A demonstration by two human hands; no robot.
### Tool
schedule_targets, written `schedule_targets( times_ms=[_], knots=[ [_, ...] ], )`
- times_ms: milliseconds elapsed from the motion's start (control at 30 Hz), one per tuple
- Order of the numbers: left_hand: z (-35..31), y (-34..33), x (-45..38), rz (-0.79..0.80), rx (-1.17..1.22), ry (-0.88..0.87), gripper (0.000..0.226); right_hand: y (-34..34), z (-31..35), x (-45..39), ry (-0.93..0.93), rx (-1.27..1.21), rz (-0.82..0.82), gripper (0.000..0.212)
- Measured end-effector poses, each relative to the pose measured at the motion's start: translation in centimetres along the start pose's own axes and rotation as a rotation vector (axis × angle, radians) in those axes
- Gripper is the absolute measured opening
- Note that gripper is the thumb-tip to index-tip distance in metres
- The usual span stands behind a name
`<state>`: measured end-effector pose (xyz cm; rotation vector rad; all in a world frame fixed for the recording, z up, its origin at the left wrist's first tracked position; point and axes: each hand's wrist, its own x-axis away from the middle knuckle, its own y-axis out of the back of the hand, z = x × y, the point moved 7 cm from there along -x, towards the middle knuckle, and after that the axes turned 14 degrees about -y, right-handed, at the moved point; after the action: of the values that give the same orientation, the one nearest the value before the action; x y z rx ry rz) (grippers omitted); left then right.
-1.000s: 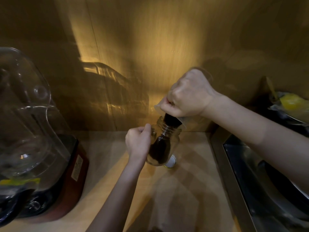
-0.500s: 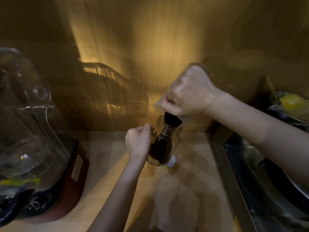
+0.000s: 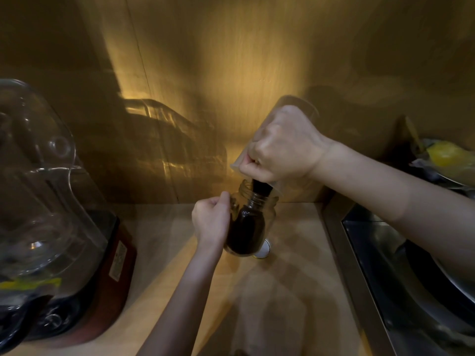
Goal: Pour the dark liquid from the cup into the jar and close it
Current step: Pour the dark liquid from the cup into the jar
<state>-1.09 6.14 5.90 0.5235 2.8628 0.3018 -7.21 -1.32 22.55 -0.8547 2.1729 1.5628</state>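
Note:
A clear glass jar stands on the wooden counter, partly filled with dark liquid. My left hand grips its left side. Above it, my right hand holds a clear plastic cup tipped steeply, rim down over the jar's mouth. A thick dark stream runs from the cup's rim into the jar. A white round lid lies on the counter just behind the jar at its right, mostly hidden.
A blender with a clear pitcher and red base fills the left side. A steel sink lies to the right, with a dish holding something yellow behind it. A wooden wall stands close behind.
My right hand has tipped the cup slightly further and lifted a little. The dark liquid in the jar stands higher. My left hand has not moved.

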Motion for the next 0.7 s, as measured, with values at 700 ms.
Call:
schedule_targets(
  times_ms=[700],
  knots=[
    [-0.16, 0.10, -0.07, -0.013, 0.011, 0.032, 0.039, -0.04, 0.60, -0.01, 0.074, 0.066, 0.005, 0.038]
  ],
)
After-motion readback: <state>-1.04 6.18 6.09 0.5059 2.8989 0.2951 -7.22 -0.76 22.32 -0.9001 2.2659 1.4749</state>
